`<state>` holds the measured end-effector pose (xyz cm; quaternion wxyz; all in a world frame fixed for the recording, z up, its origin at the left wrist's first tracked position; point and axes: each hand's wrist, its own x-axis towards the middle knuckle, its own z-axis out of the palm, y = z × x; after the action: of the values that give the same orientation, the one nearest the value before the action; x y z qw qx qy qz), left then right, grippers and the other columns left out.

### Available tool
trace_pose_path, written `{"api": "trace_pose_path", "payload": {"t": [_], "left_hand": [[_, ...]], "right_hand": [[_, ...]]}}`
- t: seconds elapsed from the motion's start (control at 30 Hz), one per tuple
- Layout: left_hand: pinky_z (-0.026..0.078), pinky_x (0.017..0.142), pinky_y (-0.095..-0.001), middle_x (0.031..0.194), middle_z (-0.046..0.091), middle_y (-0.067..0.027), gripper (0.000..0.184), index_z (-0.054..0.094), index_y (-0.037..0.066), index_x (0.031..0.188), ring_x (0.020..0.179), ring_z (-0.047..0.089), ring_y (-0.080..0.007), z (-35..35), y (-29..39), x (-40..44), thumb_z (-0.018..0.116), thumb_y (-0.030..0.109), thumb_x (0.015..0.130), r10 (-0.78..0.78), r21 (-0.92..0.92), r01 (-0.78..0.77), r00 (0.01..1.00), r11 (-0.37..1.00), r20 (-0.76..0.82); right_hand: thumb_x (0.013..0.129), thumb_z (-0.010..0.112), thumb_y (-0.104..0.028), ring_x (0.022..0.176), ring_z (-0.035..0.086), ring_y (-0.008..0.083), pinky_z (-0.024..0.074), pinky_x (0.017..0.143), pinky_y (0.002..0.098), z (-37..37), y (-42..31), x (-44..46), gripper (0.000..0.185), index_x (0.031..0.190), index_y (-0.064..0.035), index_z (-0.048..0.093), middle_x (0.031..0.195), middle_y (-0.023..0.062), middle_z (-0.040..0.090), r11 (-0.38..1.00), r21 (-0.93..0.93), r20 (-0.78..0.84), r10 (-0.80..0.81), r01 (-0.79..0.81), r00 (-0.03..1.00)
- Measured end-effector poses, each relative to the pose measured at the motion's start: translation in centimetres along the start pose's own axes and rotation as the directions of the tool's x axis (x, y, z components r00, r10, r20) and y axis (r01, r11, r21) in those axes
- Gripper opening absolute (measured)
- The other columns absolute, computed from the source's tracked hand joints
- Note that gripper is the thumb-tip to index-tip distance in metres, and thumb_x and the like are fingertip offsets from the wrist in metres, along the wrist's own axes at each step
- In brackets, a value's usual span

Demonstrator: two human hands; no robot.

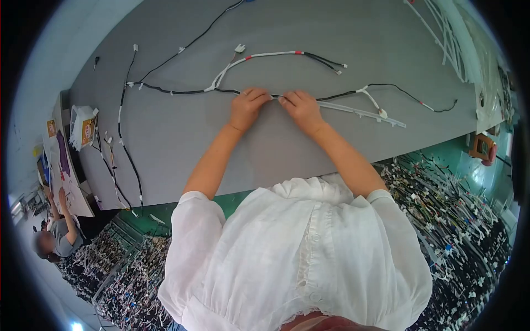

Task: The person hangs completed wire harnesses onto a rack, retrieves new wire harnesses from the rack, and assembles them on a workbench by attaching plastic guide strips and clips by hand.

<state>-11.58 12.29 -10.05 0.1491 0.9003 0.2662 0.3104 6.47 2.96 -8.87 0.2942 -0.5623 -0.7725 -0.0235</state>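
Observation:
A black wire harness (185, 92) lies across the grey table, with branches, white connectors and red-banded white sleeving. My left hand (247, 110) is closed on its trunk near the middle, fingers pinched together. Close beside it on the right, my right hand (302, 113) pinches the same stretch of harness. A translucent white plastic strip (361, 113) with small clips reaches out rightward from under my right hand. Whether it continues between the hands is hidden by my fingers. Farther right, the harness ends in a branch with a white connector (382, 113) and a thin black lead.
Long white strips (441, 36) and clear plastic sheeting (488, 99) lie at the table's right end. A white box (81, 127) stands at the left edge beside another harness (110, 165). Piles of wire harnesses (447, 220) fill the floor area. Another person (63, 234) works at far left.

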Motion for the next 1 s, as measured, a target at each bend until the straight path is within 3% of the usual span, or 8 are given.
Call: {"api": "trace_pose_path", "payload": {"t": [0.17, 0.3, 0.47, 0.6, 0.7, 0.8, 0.9, 1.0], "left_hand": [[0.052, 0.064, -0.0291, 0.087, 0.064, 0.0042, 0.022, 0.067, 0.016, 0.079, 0.084, 0.063, -0.0172, 0.5, 0.0, -0.4, 0.063, 0.002, 0.062, 0.061, 0.005, -0.061, 0.996, 0.998, -0.061], [0.052, 0.060, -0.0282, 0.087, 0.064, 0.0043, 0.023, 0.067, 0.016, 0.079, 0.087, 0.062, -0.0160, 0.4, 0.3, -0.4, 0.061, 0.000, 0.063, 0.037, -0.006, -0.038, 0.999, 0.999, -0.032], [0.046, 0.080, -0.0371, 0.094, 0.064, 0.0006, 0.025, 0.065, 0.012, 0.087, 0.094, 0.060, -0.0192, -0.8, 2.4, 1.0, 0.061, -0.001, 0.066, -0.105, 0.086, 0.087, 0.965, 0.992, 0.239], [0.036, 0.091, -0.0422, 0.100, 0.063, -0.0030, 0.023, 0.062, 0.010, 0.098, 0.100, 0.057, -0.0234, -1.6, 2.6, 2.6, 0.064, 0.008, 0.074, -0.156, 0.034, 0.153, 0.939, 0.988, 0.307], [0.039, 0.088, -0.0406, 0.100, 0.063, -0.0044, 0.025, 0.062, 0.009, 0.101, 0.098, 0.057, -0.0259, -0.1, 4.1, 4.4, 0.066, 0.015, 0.078, -0.004, -0.078, 0.021, 0.978, 0.997, 0.207], [0.042, 0.085, -0.0409, 0.108, 0.061, -0.0022, 0.033, 0.061, 0.011, 0.108, 0.101, 0.055, -0.0244, 4.3, 6.5, 5.2, 0.067, 0.017, 0.076, 0.125, -0.307, -0.044, 0.960, 0.951, 0.250], [0.044, 0.080, -0.0377, 0.108, 0.060, 0.0004, 0.034, 0.063, 0.014, 0.109, 0.100, 0.054, -0.0222, 7.8, 6.9, 4.5, 0.066, 0.014, 0.075, 0.236, -0.255, -0.174, 0.943, 0.951, 0.236], [0.047, 0.074, -0.0366, 0.103, 0.062, 0.0007, 0.028, 0.066, 0.012, 0.100, 0.091, 0.057, -0.0221, 7.1, 7.6, 4.9, 0.068, 0.008, 0.073, 0.233, -0.227, -0.183, 0.948, 0.957, 0.218]], "right_hand": [[0.070, 0.062, -0.007, 0.080, 0.057, 0.0200, 0.0474, 0.066, 0.0317, 1.5, 0.4, -0.2, 0.017, 0.087, -0.0082, 0.064, 0.087, 0.0042, 0.057, 0.985, 0.120, -0.075, 0.137, -0.127, 0.988], [0.070, 0.063, -0.009, 0.083, 0.056, 0.0220, 0.0453, 0.074, 0.0372, 1.6, -0.7, 0.0, 0.016, 0.085, -0.0110, 0.066, 0.088, 0.0044, 0.058, 0.966, 0.033, -0.003, 0.255, -0.255, 0.967], [0.071, 0.066, -0.011, 0.084, 0.056, 0.0252, 0.0409, 0.080, 0.0419, 0.3, -1.6, 0.9, 0.015, 0.086, -0.0132, 0.067, 0.087, 0.0044, 0.058, 0.911, -0.051, 0.080, 0.413, -0.410, 0.907], [0.073, 0.065, -0.011, 0.090, 0.055, 0.0268, 0.0406, 0.080, 0.0424, -5.5, 0.1, -2.2, 0.013, 0.086, -0.0120, 0.067, 0.094, 0.0077, 0.059, 0.892, 0.048, -0.193, 0.449, -0.449, 0.872], [0.077, 0.066, -0.015, 0.088, 0.057, 0.0272, 0.0430, 0.079, 0.0411, -12.0, 4.4, -8.2, 0.012, 0.087, -0.0082, 0.065, 0.095, 0.0095, 0.062, 0.664, -0.098, -0.247, 0.706, -0.742, 0.664], [0.079, 0.065, -0.017, 0.083, 0.058, 0.0284, 0.0453, 0.072, 0.0400, -11.7, 8.6, -9.8, 0.013, 0.087, -0.0065, 0.063, 0.084, 0.0093, 0.062, 0.691, -0.444, -0.242, 0.520, -0.570, 0.819], [0.083, 0.061, -0.019, 0.081, 0.059, 0.0315, 0.0465, 0.065, 0.0417, -11.3, 9.8, -8.7, 0.015, 0.089, -0.0056, 0.062, 0.082, 0.0106, 0.062, 0.811, -0.192, -0.076, 0.549, -0.553, 0.832], [0.087, 0.056, -0.020, 0.075, 0.060, 0.0354, 0.0468, 0.062, 0.0445, -12.9, 5.7, -7.9, 0.017, 0.086, -0.0047, 0.061, 0.083, 0.0140, 0.063, 0.683, -0.190, -0.024, 0.715, -0.706, 0.699]]}}
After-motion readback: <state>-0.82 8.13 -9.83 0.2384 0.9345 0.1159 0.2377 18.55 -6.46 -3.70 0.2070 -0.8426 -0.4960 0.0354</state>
